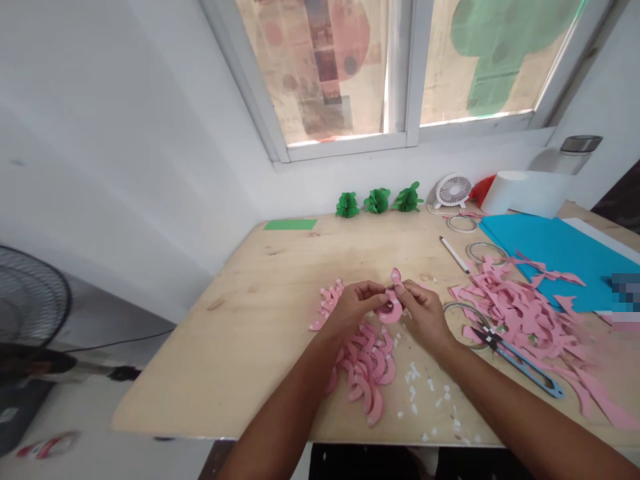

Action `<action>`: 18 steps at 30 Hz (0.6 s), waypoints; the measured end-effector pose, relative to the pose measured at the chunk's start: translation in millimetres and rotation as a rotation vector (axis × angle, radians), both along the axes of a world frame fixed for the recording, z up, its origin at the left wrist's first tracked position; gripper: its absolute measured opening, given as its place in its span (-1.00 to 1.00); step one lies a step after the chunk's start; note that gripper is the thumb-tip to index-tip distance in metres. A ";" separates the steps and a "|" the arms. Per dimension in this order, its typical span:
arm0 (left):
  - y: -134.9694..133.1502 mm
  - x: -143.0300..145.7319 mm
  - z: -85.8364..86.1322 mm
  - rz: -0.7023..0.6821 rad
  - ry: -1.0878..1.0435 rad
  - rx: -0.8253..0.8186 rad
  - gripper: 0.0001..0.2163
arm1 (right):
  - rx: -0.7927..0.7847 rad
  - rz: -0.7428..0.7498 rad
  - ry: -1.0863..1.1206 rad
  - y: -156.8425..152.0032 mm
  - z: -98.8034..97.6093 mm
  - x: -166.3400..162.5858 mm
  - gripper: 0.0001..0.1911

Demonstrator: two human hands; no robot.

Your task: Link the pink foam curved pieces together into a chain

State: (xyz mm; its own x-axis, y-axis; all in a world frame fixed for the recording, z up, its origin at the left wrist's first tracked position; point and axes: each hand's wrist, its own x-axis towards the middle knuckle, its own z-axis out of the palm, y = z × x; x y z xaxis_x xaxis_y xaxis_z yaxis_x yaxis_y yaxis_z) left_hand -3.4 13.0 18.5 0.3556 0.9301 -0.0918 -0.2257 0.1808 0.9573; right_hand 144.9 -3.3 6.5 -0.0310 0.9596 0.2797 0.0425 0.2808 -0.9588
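Note:
Both hands meet over a curved pink paper cutout (391,313) with small white patches on it. My left hand (361,299) pinches its left side, thumb and fingers closed. From the other side, the fingertips of my right hand (421,308) close on its upper part. Under my left wrist lies a pile of similar curved pink cutouts (367,370). Smaller pink pieces with white dots (330,300) sit just beyond my left hand. Tiny white scraps (413,380) are scattered on the wood below my right hand.
Right of my forearm are pink paper offcuts (530,313), a blue-handled cutter (530,367), tape rolls (486,253), a white pen (454,255) and blue sheets (565,253). Green paper figures (377,200) and a small fan (453,191) stand by the wall. A green strip (290,225) lies far left.

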 end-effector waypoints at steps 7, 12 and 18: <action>-3.6 -3.2 1.3 0.026 0.037 0.020 -0.85 | 0.084 -0.040 -0.091 -1.4 2.7 -0.8 -0.73; -8.2 -1.0 5.2 0.057 -0.022 -0.023 -0.87 | 0.089 -0.038 -0.097 -1.2 1.7 -1.2 -0.74; -10.8 2.7 6.1 0.114 0.021 0.025 -0.88 | 0.079 -0.031 -0.094 -1.5 0.0 -3.1 -0.70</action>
State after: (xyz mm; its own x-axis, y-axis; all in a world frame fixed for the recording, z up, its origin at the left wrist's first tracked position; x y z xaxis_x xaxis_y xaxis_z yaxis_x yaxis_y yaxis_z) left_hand -0.6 2.2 24.5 0.2457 0.9665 -0.0745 -0.2231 0.1312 0.9659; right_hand 141.8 -4.8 6.5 -0.0309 0.9356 0.3518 0.1413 0.3525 -0.9251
